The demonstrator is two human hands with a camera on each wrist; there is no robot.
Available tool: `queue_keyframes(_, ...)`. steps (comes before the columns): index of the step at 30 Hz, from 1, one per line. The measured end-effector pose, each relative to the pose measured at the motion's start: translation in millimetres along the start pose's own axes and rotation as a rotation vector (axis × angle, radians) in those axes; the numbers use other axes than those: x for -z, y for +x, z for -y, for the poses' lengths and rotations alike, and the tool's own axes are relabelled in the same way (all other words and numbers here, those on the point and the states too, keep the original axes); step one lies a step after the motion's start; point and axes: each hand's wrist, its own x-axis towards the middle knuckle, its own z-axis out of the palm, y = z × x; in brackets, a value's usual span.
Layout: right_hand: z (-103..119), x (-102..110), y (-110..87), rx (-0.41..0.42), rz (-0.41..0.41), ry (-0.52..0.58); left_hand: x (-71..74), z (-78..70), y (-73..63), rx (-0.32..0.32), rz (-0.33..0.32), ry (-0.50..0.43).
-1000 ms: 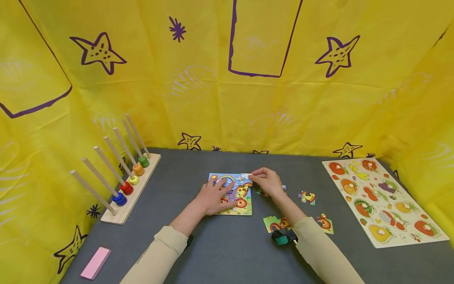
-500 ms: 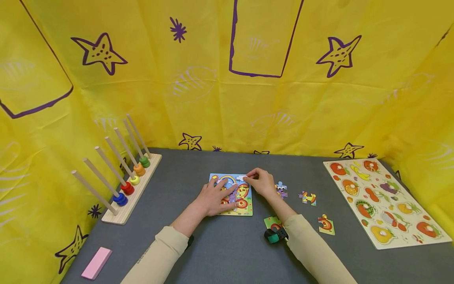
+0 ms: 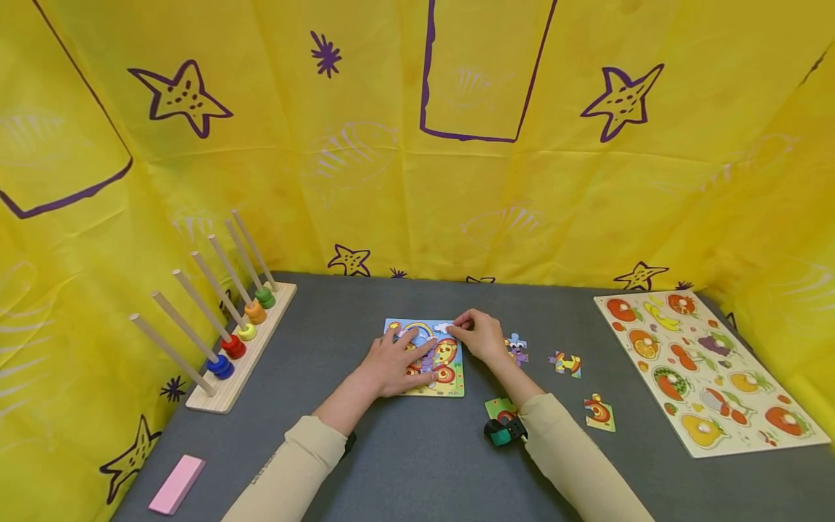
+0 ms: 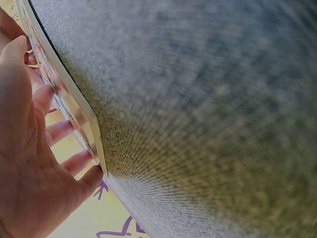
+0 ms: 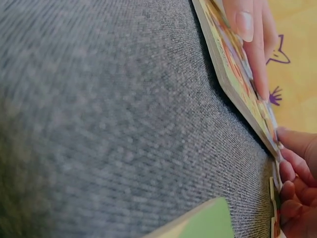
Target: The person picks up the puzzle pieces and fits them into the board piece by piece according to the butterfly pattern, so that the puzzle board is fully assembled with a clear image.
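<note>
- The puzzle (image 3: 446, 354) lies on the table (image 3: 417, 464).
- The left hand (image 3: 393, 365) rests across it, fingers spread wide.
- The right hand (image 3: 483, 338) touches its far right corner, fingertips close together; I can't tell whether they pinch anything.
- Loose pieces (image 3: 601, 416) lie nearby.

Curtain (image 3: 365, 196): yellow, purple star print. Tabletop (image 3: 417, 464): dark grey. Puzzle board (image 3: 455, 384): multicoloured, sky-blue along top. Rings (image 3: 234, 346): green, orange, yellow, red, blue. Block (image 3: 177, 484): pink. Sleeves (image 3: 580, 457): beige
</note>
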Motion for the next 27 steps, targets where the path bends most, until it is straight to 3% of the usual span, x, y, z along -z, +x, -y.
queue_keyframes(27,2.6,-1.6,-0.5,-0.004,0.023,-0.019,3.7,-1.7,-2.2,-0.007,-0.009,-0.003)
